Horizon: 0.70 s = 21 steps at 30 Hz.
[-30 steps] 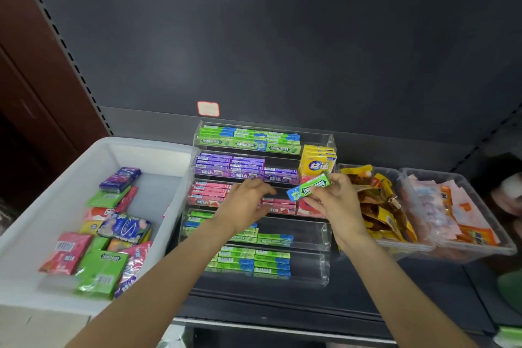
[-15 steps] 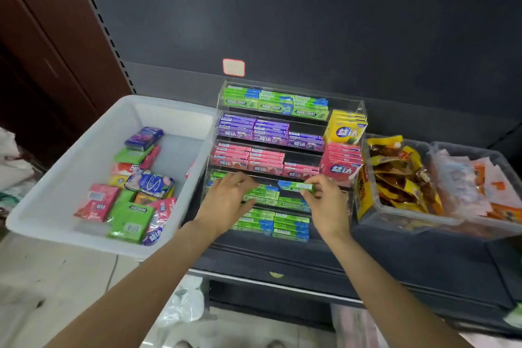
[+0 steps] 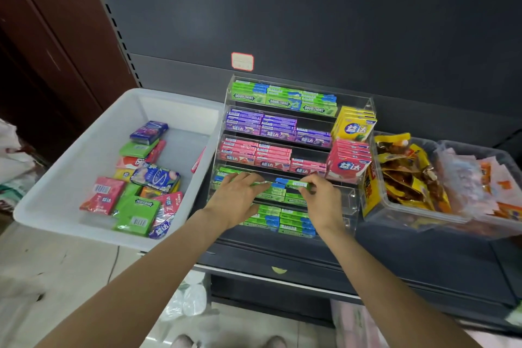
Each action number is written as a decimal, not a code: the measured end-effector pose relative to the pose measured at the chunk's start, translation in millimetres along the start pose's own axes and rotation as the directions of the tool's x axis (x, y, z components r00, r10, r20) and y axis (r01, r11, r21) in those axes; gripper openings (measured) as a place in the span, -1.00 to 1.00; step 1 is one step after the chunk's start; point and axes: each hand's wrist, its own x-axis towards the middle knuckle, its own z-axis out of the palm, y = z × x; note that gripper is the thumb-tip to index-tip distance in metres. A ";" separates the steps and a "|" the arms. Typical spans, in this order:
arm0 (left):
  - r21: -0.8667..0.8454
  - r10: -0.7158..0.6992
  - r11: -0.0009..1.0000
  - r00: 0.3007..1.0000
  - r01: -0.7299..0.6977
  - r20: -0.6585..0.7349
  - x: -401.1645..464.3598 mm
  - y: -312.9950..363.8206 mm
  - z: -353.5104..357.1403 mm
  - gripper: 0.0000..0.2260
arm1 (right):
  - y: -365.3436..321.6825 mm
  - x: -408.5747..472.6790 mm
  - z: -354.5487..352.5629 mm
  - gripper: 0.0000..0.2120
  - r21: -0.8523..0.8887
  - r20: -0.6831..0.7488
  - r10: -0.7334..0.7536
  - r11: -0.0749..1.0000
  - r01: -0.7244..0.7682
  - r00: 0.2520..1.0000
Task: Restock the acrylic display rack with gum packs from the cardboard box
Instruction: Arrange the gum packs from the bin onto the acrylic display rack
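- Gum pack (image 3: 295, 184), green, is pinched by the right hand (image 3: 320, 202) at the acrylic display rack (image 3: 364, 106)'s fourth tier.
- Left hand (image 3: 236, 200) rests flat on neighbouring packs.
- Slide it level; likely snags otherwise.

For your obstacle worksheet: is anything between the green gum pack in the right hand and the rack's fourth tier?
Nothing visible. The right hand holds the pack right over that tier of the rack, above packs already there.

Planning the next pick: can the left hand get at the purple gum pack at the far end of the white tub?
Probably yes. The purple gum pack lies on top in the open white tub, nothing covering it, and the left hand, resting on the rack's green packs, holds nothing.
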 end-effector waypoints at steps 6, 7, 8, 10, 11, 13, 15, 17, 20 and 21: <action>-0.055 -0.003 0.998 1.000 0.003 0.009 2.2 0.7 -4.1 -0.52 | -3.5 -0.9 5.0 -0.69 -0.085 -0.006 -0.021 0.996 0.021 1.000; -0.058 -0.004 0.998 1.000 0.005 0.015 2.1 0.3 -3.7 -0.51 | -3.8 -0.1 6.0 -0.68 -0.071 0.004 -0.022 0.997 0.022 1.000; -0.060 -0.004 0.998 1.000 0.006 0.024 1.9 -0.1 -3.6 -0.51 | -4.2 0.1 6.3 -0.69 -0.060 0.016 -0.025 0.998 0.026 1.000; -0.064 -0.002 0.998 0.999 0.004 0.038 2.6 -1.1 -4.5 -0.51 | -5.6 -0.2 6.0 -0.71 -0.074 0.044 -0.036 0.996 0.039 0.998; -0.073 -0.003 0.997 0.999 0.006 0.042 3.7 -1.6 -5.5 -0.52 | -5.9 -0.7 5.1 -0.72 -0.121 0.055 -0.041 0.992 0.047 0.998; -0.102 -0.023 0.994 0.999 0.025 0.028 5.2 -2.1 -6.9 -0.54 | -7.8 -2.0 1.4 -0.70 -0.266 0.066 -0.051 0.962 0.067 0.996; -0.130 -0.074 0.989 0.997 0.071 -0.018 4.3 -1.8 -6.1 -0.56 | -9.9 -2.1 -1.2 -0.66 -0.338 0.087 -0.050 0.938 0.077 0.995; -0.143 -0.145 0.981 0.987 0.134 -0.073 0.9 -2.3 -3.2 -0.56 | -11.9 -1.9 0.7 -0.61 -0.331 0.137 -0.051 0.939 0.095 0.989; -0.141 -0.248 0.962 0.963 0.232 -0.103 -2.7 -5.1 1.5 -0.57 | -15.5 -2.4 7.0 -0.54 -0.293 0.209 -0.088 0.945 0.148 0.974; -0.144 -0.275 0.955 0.957 0.259 -0.097 -2.9 -6.1 2.0 -0.58 | -16.8 -2.1 9.2 -0.53 -0.280 0.223 -0.101 0.946 0.163 0.970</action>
